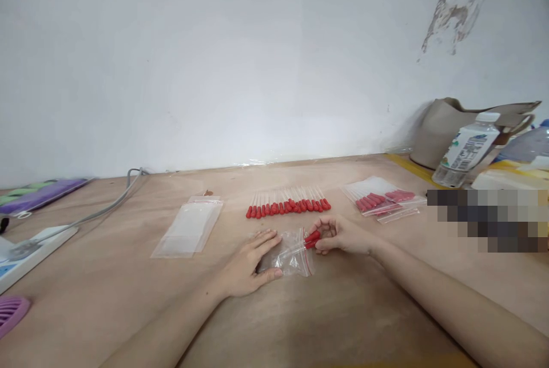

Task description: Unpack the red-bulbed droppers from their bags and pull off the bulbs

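Note:
A clear zip-lock bag (289, 262) lies flat on the table in front of me, its red-striped mouth facing right. My left hand (251, 262) rests on the bag's left part, fingers spread and thumb apart. Pinched in my right hand (337, 235) are red-bulbed glass droppers (312, 239), their thin clear tubes pointing left into the bag and the bulbs at its mouth. Just beyond, a row of several similar droppers (287, 206) lies side by side, red bulbs towards me. How many droppers my right hand holds is partly hidden by the fingers.
Left of the row is a stack of flat zip-lock bags (189, 228). On the right, bags filled with red-bulbed droppers (377, 196) overlap. A plastic bottle (467, 151) and a grey-brown container (437, 128) stand far right. A power strip (38, 248) with a grey cable (103, 211) lies left.

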A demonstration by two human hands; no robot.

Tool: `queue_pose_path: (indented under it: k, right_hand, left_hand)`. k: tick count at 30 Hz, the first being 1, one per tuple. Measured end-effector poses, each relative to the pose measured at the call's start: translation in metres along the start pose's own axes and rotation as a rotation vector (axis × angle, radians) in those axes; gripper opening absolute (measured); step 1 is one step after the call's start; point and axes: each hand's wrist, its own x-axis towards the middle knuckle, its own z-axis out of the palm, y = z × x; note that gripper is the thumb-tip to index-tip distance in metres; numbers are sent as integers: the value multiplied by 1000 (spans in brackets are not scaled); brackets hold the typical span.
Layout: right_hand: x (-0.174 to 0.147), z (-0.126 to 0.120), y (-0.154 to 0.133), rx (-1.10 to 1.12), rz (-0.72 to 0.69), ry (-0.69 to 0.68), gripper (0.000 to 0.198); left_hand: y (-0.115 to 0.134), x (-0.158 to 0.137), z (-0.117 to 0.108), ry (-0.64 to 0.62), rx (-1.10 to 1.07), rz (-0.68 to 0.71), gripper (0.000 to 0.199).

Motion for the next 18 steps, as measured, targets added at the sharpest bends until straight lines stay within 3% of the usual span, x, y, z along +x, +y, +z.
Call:
queue_pose_path:
  k: [5, 11, 15, 18]
  right_hand:
    - [-1, -31, 1, 65, -28, 49, 32]
    - [-4, -66, -12, 142, -154, 338, 29]
    - [9, -61, -21, 11, -339, 508, 34]
    - [28, -38, -24, -271, -521, 598, 30]
  left_hand:
    - [-5, -2, 3, -28, 51, 2, 62]
    - [-5, -9, 3, 41, 172, -33, 59]
    - [-2, -9, 2, 110, 147, -49, 55]
    - [-3, -7, 4, 136, 86, -52, 53]
